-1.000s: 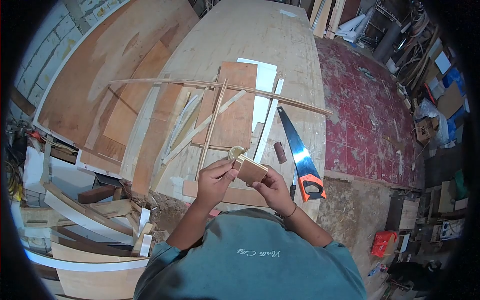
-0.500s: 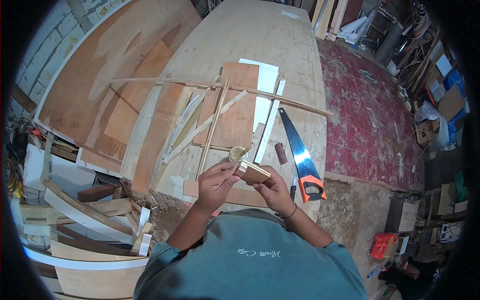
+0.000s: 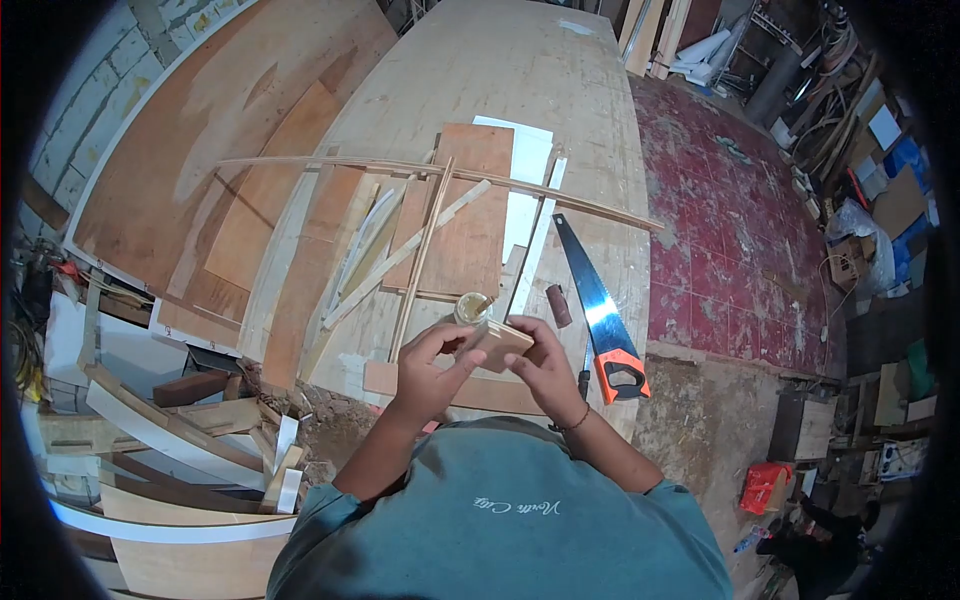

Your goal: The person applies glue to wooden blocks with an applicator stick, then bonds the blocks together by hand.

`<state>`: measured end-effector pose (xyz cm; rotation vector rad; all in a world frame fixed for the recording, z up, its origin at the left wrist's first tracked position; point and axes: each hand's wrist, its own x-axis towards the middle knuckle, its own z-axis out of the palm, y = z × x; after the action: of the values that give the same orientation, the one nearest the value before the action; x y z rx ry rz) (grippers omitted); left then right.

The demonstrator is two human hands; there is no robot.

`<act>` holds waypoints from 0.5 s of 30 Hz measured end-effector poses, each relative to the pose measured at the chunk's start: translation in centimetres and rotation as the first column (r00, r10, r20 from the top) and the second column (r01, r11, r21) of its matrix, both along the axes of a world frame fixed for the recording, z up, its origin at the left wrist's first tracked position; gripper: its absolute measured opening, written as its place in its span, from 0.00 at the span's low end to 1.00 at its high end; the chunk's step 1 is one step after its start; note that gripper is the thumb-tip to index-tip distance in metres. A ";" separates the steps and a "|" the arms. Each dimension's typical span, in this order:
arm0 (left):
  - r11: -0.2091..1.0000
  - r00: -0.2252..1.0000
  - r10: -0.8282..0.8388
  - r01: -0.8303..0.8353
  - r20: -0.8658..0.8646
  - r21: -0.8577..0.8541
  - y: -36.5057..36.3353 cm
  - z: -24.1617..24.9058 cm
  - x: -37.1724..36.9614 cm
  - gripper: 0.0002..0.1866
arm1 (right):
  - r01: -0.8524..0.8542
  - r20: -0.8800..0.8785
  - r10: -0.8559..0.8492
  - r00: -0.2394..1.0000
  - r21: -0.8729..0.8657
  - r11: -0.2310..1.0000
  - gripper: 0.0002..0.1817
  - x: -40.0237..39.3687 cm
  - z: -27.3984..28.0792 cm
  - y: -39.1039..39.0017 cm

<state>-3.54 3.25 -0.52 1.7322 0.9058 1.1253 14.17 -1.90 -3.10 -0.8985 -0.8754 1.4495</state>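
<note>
A small wooden block (image 3: 503, 345), with light strips along its upper edge, is held up between my two hands above the near edge of the workbench. My left hand (image 3: 432, 368) grips its left end, thumb against the near face. On the right end, the thumb and fingers of my right hand (image 3: 545, 368) pinch it. Just beyond the block stands a small round tub (image 3: 473, 307) with pale yellowish contents and something resting in it. To the right lie a brown roll, perhaps sandpaper (image 3: 559, 306), and a handsaw (image 3: 600, 310) with an orange and black handle.
Long thin wooden strips (image 3: 560, 200) cross the plywood bench (image 3: 480, 60) over a reddish board (image 3: 470, 200) and a white sheet (image 3: 530, 160). Large plywood panels (image 3: 220, 130) lean at the left. Scrap wood (image 3: 170, 430) is piled at lower left. Red floor tiles (image 3: 720, 230) lie right.
The block has been tilted in my hands, so its face and striped edge show at a different angle. My right fingers have shifted up around its end.
</note>
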 end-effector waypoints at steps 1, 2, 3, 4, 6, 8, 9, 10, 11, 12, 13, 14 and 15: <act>1.000 1.000 -0.001 0.001 -0.001 -0.003 0.0 0.4 -0.1 0.16 | 0.061 0.178 -0.083 0.980 0.125 0.990 0.25 0.3 0.1 0.2; 0.988 0.994 -0.011 0.027 -0.105 0.152 0.0 1.0 -0.2 0.16 | 0.094 0.340 -0.181 0.923 0.258 0.962 0.27 0.6 0.2 0.4; 0.952 0.978 -0.004 0.067 -0.207 0.298 0.1 1.5 -0.3 0.16 | 0.063 0.484 -0.244 0.841 0.360 0.931 0.25 1.1 0.7 0.6; 0.953 0.978 -0.002 0.065 -0.208 0.295 0.1 1.8 -0.3 0.16 | 0.061 0.484 -0.240 0.842 0.356 0.932 0.25 1.4 1.5 0.5; 0.894 0.958 -0.086 0.195 -0.272 0.403 0.2 2.4 -0.4 0.16 | -0.138 0.570 -0.020 0.822 0.234 0.962 0.23 1.7 2.7 0.3; 0.886 0.958 -0.092 0.203 -0.272 0.416 0.3 2.7 -0.4 0.17 | -0.077 0.534 -0.117 0.838 0.328 0.941 0.19 1.4 2.7 0.3; 0.879 0.958 -0.094 0.208 -0.272 0.429 0.4 2.9 -0.5 0.18 | -0.078 0.526 -0.128 0.841 0.350 0.933 0.20 1.4 2.6 0.3; 0.879 0.958 -0.093 0.207 -0.273 0.430 0.4 3.3 -0.5 0.18 | -0.079 0.519 -0.136 0.844 0.371 0.925 0.21 1.4 2.5 0.2; 0.885 0.971 -0.090 0.179 -0.219 0.429 0.3 3.8 -0.4 0.18 | -0.081 0.518 -0.134 0.844 0.372 0.925 0.21 1.3 2.3 0.0; 0.891 0.982 -0.088 0.152 -0.165 0.427 0.3 4.1 -0.4 0.18 | -0.022 0.407 -0.129 0.904 0.346 0.938 0.21 1.2 2.1 -0.1; 0.891 0.982 -0.089 0.152 -0.165 0.427 0.3 3.7 -0.6 0.18 | 0.034 0.288 -0.129 0.949 0.313 0.949 0.21 1.2 1.9 -0.2; 0.895 0.984 -0.127 0.169 -0.127 0.413 0.3 2.9 -1.1 0.18 | 0.033 0.289 -0.128 0.949 0.312 0.949 0.21 1.4 2.0 -0.3; 0.898 0.982 -0.164 0.186 -0.090 0.399 0.1 2.5 -1.4 0.17 | 0.028 0.231 -0.098 0.968 0.286 0.958 0.21 1.6 2.1 -0.5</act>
<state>-4.92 3.35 2.02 2.1442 0.5542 1.2098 15.79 -2.41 -1.02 -0.8899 -1.1918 1.1373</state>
